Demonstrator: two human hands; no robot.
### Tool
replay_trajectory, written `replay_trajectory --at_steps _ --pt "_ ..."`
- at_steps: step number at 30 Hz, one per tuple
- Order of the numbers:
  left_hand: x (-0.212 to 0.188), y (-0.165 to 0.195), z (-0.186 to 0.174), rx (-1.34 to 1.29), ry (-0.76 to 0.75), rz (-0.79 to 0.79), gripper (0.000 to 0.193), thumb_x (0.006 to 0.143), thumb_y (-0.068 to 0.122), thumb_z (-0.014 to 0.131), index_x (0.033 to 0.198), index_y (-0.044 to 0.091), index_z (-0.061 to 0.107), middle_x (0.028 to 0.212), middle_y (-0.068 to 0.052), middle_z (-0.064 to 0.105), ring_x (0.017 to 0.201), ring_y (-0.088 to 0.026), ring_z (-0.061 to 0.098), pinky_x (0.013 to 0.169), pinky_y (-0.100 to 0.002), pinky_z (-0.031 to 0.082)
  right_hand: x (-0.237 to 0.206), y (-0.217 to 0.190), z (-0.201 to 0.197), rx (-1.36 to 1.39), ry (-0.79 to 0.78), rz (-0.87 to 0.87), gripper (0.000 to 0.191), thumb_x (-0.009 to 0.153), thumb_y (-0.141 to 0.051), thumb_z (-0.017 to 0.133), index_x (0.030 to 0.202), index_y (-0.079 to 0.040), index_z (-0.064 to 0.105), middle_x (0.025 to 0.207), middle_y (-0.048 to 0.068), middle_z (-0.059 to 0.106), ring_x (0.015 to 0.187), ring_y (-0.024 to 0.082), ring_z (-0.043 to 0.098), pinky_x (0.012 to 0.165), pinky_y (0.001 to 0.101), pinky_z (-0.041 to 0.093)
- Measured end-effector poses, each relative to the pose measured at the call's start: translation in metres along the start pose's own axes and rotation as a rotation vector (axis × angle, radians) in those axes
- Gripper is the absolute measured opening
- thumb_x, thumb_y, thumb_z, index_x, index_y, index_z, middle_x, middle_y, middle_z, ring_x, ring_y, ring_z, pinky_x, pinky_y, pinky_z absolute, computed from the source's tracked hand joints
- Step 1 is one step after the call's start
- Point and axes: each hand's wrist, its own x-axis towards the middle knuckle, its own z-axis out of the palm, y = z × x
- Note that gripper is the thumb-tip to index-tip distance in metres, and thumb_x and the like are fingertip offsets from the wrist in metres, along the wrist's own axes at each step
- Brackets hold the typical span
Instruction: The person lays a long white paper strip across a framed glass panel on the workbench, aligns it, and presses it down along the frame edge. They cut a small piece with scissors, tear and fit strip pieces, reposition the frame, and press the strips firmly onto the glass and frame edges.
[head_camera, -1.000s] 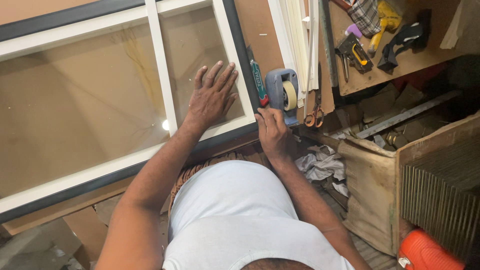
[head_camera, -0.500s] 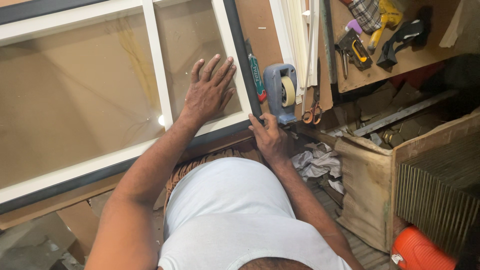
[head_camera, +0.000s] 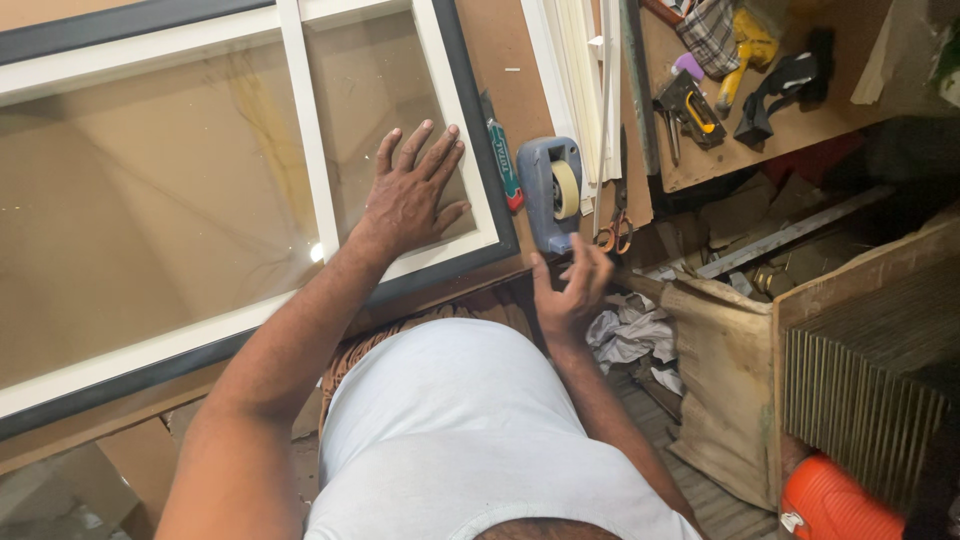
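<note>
The window frame (head_camera: 455, 110) is dark grey outside with white bars inside, on a brown surface (head_camera: 510, 50). Beside it lie a green-and-red utility knife (head_camera: 503, 165) and a blue-grey tape dispenser (head_camera: 545, 195) with a cream roll. The scissors (head_camera: 612, 232) have orange handles. Near the surface's far corner sits a yellow tool (head_camera: 745, 50) and checked cloth (head_camera: 712, 35).

A cluttered framing workshop: glazed frame (head_camera: 250, 190), tape dispenser (head_camera: 552, 192), staple gun (head_camera: 690, 105) (tools everywhere).
</note>
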Motion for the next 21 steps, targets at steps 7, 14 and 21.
replay_trajectory --at_steps 7,14,21 --pt "0.004 -0.005 -0.005 -0.044 -0.224 0.016 0.124 0.069 0.082 0.067 0.162 0.012 0.023 0.170 -0.008 0.014 0.156 -0.031 0.005 0.124 -0.056 -0.005 0.030 0.031 0.003 0.106 -0.117 0.054 0.055 0.085 -0.026 0.091 0.126 -0.005 0.062 0.117 0.009 0.058 0.104 0.025 0.064 0.085 0.0396 0.055" --pt "0.003 -0.005 -0.003 0.000 -0.219 0.033 0.129 0.067 0.084 0.069 0.164 0.013 0.021 0.172 -0.007 0.012 0.158 -0.031 0.003 0.125 -0.057 -0.005 0.063 0.034 0.019 0.301 -0.239 0.173 0.033 0.093 -0.028 0.085 0.115 -0.006 0.073 0.113 0.007 0.058 0.091 0.018 0.064 0.077 0.0333 0.057" --pt "0.003 -0.002 -0.001 0.012 -0.235 0.018 0.132 0.064 0.084 0.070 0.163 0.014 0.020 0.171 -0.007 0.012 0.157 -0.031 0.002 0.125 -0.057 -0.006 0.076 0.035 0.023 0.692 -0.288 0.657 0.025 0.095 -0.030 0.075 0.097 -0.005 0.074 0.095 0.001 0.070 0.076 0.008 0.063 0.060 0.0233 0.055"
